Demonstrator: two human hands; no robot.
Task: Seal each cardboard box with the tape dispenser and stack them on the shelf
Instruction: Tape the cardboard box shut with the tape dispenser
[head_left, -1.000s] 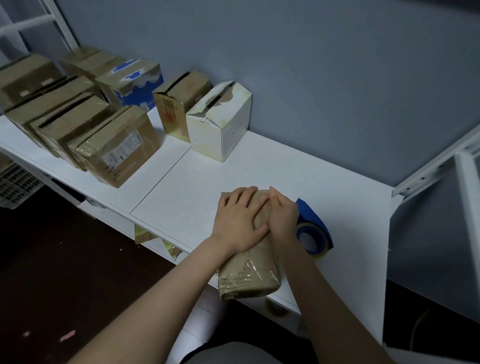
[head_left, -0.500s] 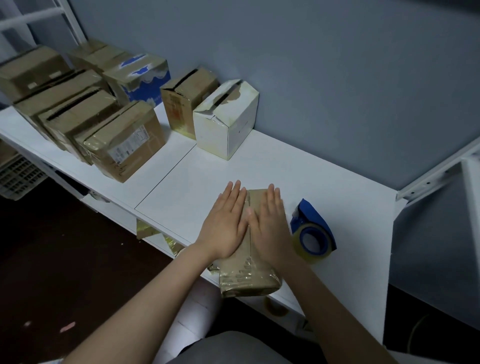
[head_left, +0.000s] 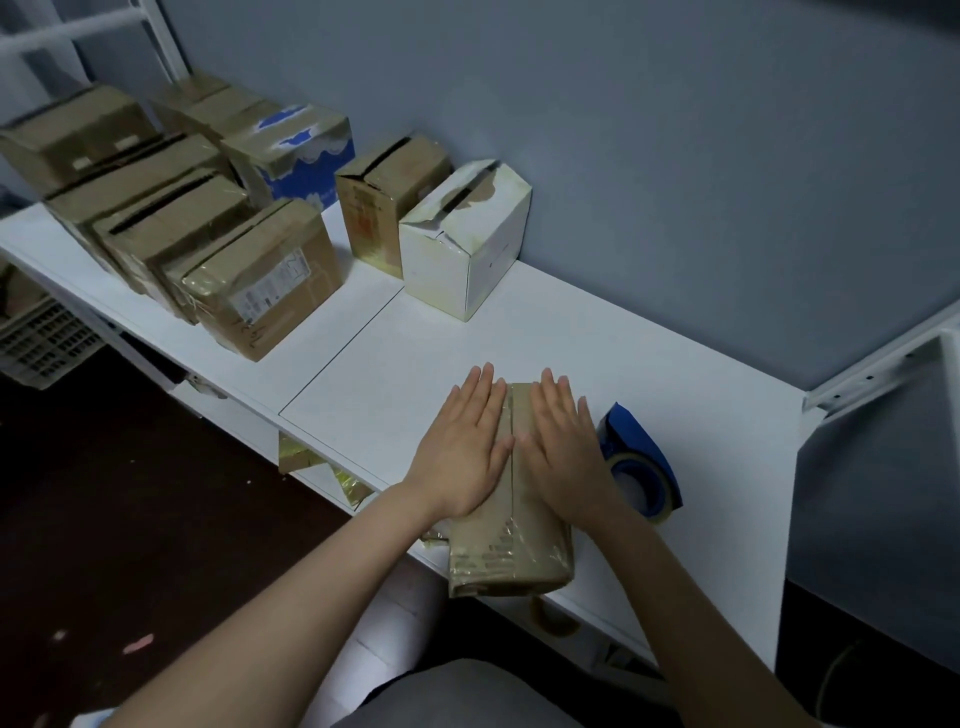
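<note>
On the white shelf (head_left: 649, 364), left hand (head_left: 462, 457) and right hand (head_left: 566, 447) press flat, fingers straight, on the cardboard box (head_left: 511, 551).

Dim, cool light here. The flat white shelf board (head_left: 597, 353) is brightest, mid-frame; the dark floor (head_left: 104, 493) at lower left sinks nearly black. Faint sheen on the tape-wrapped brown cardboard box (head_left: 511, 556), lower centre. Shadows soft. The white metal rail (head_left: 878, 370) at the right edge bows with wide-angle distortion; detail grainy.

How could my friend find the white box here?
Look along the white shelf against the grey wall. The white box stands at the right end of the row, beside a brown box. Only it is white, with a torn top.
</note>
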